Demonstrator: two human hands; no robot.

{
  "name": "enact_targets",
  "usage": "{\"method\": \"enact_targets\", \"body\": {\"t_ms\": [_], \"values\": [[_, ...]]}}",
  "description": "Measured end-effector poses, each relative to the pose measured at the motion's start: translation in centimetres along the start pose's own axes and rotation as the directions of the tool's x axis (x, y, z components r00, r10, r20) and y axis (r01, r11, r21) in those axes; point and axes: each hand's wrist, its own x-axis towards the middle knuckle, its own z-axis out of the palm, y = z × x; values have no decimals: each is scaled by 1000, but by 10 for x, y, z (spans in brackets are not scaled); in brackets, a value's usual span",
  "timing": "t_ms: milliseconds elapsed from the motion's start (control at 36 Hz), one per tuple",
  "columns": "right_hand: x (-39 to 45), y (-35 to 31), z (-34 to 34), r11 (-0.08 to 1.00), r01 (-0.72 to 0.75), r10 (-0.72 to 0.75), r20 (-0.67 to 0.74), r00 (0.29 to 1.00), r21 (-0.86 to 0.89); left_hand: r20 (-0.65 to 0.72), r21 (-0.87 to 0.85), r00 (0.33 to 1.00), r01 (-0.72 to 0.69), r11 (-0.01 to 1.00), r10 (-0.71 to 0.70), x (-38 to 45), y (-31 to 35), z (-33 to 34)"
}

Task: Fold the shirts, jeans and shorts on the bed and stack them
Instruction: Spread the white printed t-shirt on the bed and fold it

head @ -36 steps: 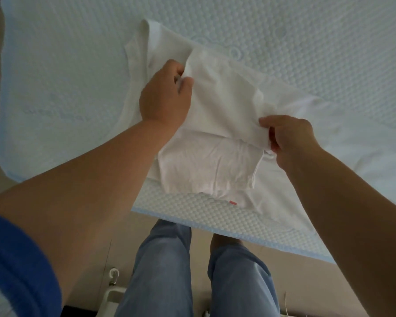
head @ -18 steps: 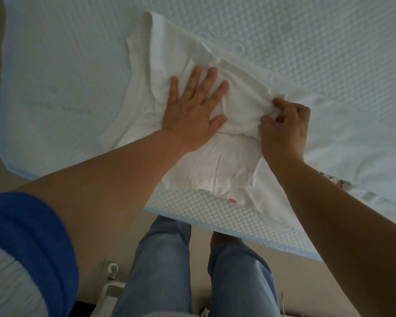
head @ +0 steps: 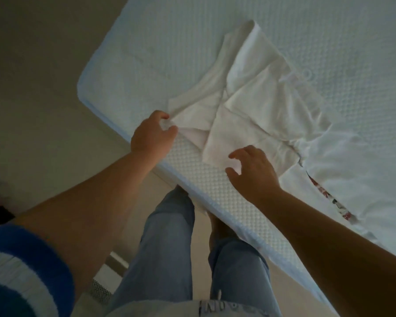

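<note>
White cotton, a half-folded shirt (head: 256,110) is lying near the bed's (head: 146,65) front edge. The left hand (head: 152,136) is pinching its left corner; the right hand (head: 253,171) is hovering over the near fold, fingers spread.

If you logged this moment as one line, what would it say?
step: folding white shirt on bed | left hand: pinches shirt edge | right hand: open above shirt

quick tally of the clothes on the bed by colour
white: 2, the shirt that the left hand pinches at a corner, and a second garment to its right
red floral print: 1, a strip showing under the second garment
total: 3
</note>
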Motion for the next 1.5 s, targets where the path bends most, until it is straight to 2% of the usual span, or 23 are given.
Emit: {"method": "enact_targets", "body": {"t_ms": [83, 194, 333, 417, 472, 500, 556, 611, 694, 778, 833, 889, 944, 972, 1000, 1056, 1111, 1250, 1361, 1500], "values": [[-3, -4, 14, 992, 37, -33, 36, 999, -118, 164, -155, 986, 40, 987, -14, 5, -15, -2], [6, -4, 34, 972, 7, 1, 31, 1000, -233, 265, -161, 964, 24, 987, 19, 18, -19, 5], [18, -9, 43, 977, -89, 76, -74, 994, -192, 335, -229, 941, 37, 973, 43, 37, -24, 3], [19, -11, 39, 987, -115, 106, -91, 990, -110, 433, -401, 901, 162, 902, 31, 46, -27, -7], [18, -13, 38, 993, -94, 90, -65, 994, -74, 449, -447, 893, 207, 870, 18, 52, -31, -14], [17, -15, 39, 995, -77, 74, -45, 996, -67, 432, -411, 902, 189, 892, 8, 54, -34, -16], [19, -18, 42, 996, -59, 60, 20, 998, -71, 361, -232, 933, 68, 970, 21, 57, -41, -15], [24, -22, 45, 994, -77, 84, 80, 993, -81, 277, -79, 959, -37, 996, 58, 56, -43, -12], [35, -31, 42, 990, -140, 141, 97, 985, -13, 182, -32, 980, -76, 997, 81, 50, -40, -9], [44, -42, 32, 985, -130, 126, 40, 991, 117, 13, 58, 993, -116, 992, 116, 43, -38, -11], [52, -49, 24, 966, -134, 139, -9, 990, 223, -107, 64, 968, -223, 973, 229, 35, -35, -12], [68, -53, 20, 943, -165, 193, -70, 979, 290, -135, -5, 906, -405, 914, 400, 24, -28, -11], [86, -57, 18, 945, -177, 212, -103, 972, 274, -37, -18, 837, -547, 837, 546, 18, -23, -2], [93, -59, 17, 953, -172, 204, -107, 973, 248, 52, -8, 822, -568, 823, 568, 18, -22, 3], [99, -61, 16, 960, -166, 196, -118, 974, 224, 129, 7, 826, -555, 832, 549, 19, -24, 8], [107, -64, 15, 971, -148, 179, -155, 972, 190, 171, 24, 865, -482, 876, 471, 26, -28, 14], [110, -66, 14, 981, -131, 155, -180, 971, 142, 127, -13, 902, -414, 910, 412, 32, -30, 14], [118, -72, 2, 998, -60, 63, -240, 969, 18, 101, -67, 937, -329, 942, 334, 35, -29, 9], [139, -72, -10, 973, -130, 95, -184, 978, -188, 15, -152, 990, -134, 979, 138, 40, -38, 3], [154, -72, -19, 958, -126, 90, -149, 985, -258, -9, -186, 990, -141, 972, 141, 41, -48, -5]]}}
